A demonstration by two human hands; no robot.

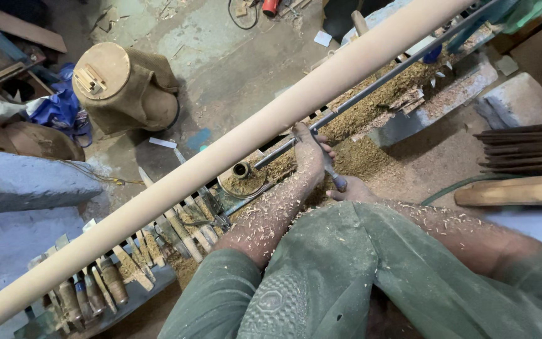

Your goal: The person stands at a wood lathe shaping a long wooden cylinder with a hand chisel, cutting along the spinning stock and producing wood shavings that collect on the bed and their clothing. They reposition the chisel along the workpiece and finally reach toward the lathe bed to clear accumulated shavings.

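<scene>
Left hand point(310, 154) lay fingers-down against the underside of the pole point(233, 147), fingers curled over the blade end of a chisel point(332, 171) and pressing it toward the wood. Right hand point(352, 190) sat just behind, wrapped shut around the chisel's handle, most of the fingers hidden from above. Both forearms dusted with pale shavings.

Ran long and pale, that pole, from the lower left corner up to the top right, crossing the whole view on a slant. Just beyond it, a thin grey rail point(384, 78) followed the same slant, touching the left hand's fingertips or passing right by them; could not tell which. Under both, heaped sawdust point(371, 107) on the lathe bed.

Little free room near the hands: pole above, green-clad knees point(321, 276) directly below, sawdust bed ahead. More open floor to the upper left, grey and littered.

Below the pole at lower left, a row of spare chisels point(127, 267) stood leaning in a rack, handles down, close-packed. Near the left wrist, a small round tin point(241, 169) half sunk in shavings.

On the floor at upper left, a round stump wrapped in brown sacking point(127, 85), a blue bag point(61, 110) beside it. At right, a stack of dark rods point(525, 147) above a pale plank point(515, 191). A small white scrap of paper point(322, 38) lay near the top edge, a red object point(271, 6) further up.
</scene>
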